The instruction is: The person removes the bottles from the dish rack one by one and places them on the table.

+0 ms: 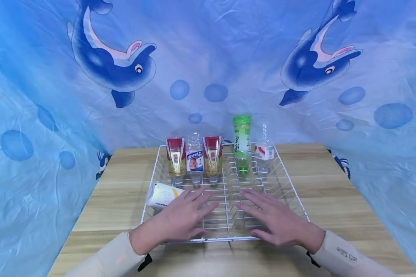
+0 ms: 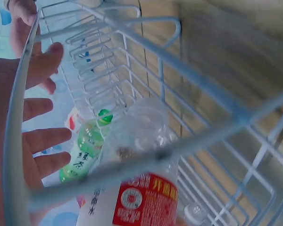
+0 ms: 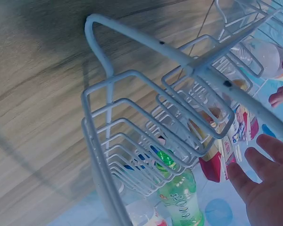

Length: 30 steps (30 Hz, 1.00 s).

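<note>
Both hands are held over a white wire dish rack (image 1: pixel 227 215), fingers spread and nothing in them. Beside my left hand (image 1: pixel 185 217), a clear bottle with a white label (image 1: pixel 163 195) lies on its side at the rack's left. My right hand (image 1: pixel 277 219) is over the right half, near the wire dividers (image 1: pixel 242 188). Along the back, cap ends down, stand two red-and-gold bottles (image 1: pixel 175 157), a clear bottle with a blue label (image 1: pixel 195 161), a green tea bottle (image 1: pixel 242 142) and a clear bottle with a red-and-white label (image 1: pixel 264 152).
The rack stands on a wood-grain table (image 1: pixel 336 192). Behind and on both sides hangs a blue sheet (image 1: pixel 208 46) printed with dolphins and bubbles. In the right wrist view, the rack's raised wire corner (image 3: pixel 96 23) stands up from the table.
</note>
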Each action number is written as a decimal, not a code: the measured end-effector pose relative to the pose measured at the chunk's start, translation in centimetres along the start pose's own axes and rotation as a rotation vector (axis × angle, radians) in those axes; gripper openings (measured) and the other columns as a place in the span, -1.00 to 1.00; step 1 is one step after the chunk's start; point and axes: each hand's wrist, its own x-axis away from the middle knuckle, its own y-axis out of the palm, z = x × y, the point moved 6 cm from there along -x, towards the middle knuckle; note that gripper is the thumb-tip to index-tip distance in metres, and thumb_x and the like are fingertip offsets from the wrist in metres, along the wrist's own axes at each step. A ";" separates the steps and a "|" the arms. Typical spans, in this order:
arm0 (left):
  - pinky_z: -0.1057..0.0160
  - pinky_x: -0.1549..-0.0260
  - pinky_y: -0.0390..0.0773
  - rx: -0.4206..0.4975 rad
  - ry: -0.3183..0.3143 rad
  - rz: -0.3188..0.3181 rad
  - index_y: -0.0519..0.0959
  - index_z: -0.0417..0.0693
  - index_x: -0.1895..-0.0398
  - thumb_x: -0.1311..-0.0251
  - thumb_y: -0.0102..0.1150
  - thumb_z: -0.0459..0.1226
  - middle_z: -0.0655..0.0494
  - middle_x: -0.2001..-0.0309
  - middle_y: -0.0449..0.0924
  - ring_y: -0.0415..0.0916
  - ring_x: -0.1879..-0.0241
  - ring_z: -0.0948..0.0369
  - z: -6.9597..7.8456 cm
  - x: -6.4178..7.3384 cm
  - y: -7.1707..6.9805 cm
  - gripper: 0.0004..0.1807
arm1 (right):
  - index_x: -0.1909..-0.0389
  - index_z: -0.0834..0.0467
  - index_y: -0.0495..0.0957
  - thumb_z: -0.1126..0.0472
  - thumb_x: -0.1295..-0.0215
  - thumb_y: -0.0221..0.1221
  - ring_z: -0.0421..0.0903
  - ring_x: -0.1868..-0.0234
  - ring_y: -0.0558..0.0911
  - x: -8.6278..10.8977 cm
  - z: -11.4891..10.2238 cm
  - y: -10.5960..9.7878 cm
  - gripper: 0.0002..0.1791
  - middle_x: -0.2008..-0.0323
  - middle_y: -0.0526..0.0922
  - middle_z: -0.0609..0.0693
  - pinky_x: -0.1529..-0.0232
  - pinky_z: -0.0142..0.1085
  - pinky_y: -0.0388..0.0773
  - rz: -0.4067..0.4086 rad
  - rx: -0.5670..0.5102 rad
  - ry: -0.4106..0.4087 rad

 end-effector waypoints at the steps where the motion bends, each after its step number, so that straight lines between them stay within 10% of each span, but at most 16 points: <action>1: -0.24 -0.35 0.26 -0.008 -0.007 0.001 0.35 0.10 -0.48 -0.14 0.29 0.29 -0.10 -0.48 0.26 0.10 -0.50 -0.11 -0.1 0.0 -0.1 -0.10 | -0.57 -0.01 0.17 -0.26 -0.41 0.08 0.18 -0.49 0.22 0.0 0.0 0.0 -0.19 -0.55 0.14 0.11 -0.31 0.21 0.34 0.002 0.002 -0.001; 15: -0.41 -0.34 0.10 -0.080 -0.111 -0.035 0.34 0.18 -0.49 0.02 0.44 0.27 -0.12 -0.48 0.27 0.08 -0.50 -0.14 -2.1 1.1 -0.8 -0.01 | -0.58 -0.03 0.15 -0.27 -0.39 0.11 0.19 -0.51 0.17 -0.3 0.0 -0.4 -0.17 -0.55 0.14 0.12 -0.38 0.22 0.20 0.007 0.029 0.018; 30: -0.47 -0.32 0.04 -0.182 -0.188 0.000 0.42 0.07 -0.42 0.17 0.52 0.26 -0.19 -0.40 0.35 0.19 -0.43 -0.22 -4.1 2.0 -0.9 0.04 | -0.57 0.01 0.16 -0.13 -0.18 0.31 0.23 -0.52 0.11 3.5 2.9 -2.2 -0.04 -0.56 0.09 0.14 -0.49 0.14 -0.03 0.142 -0.038 0.317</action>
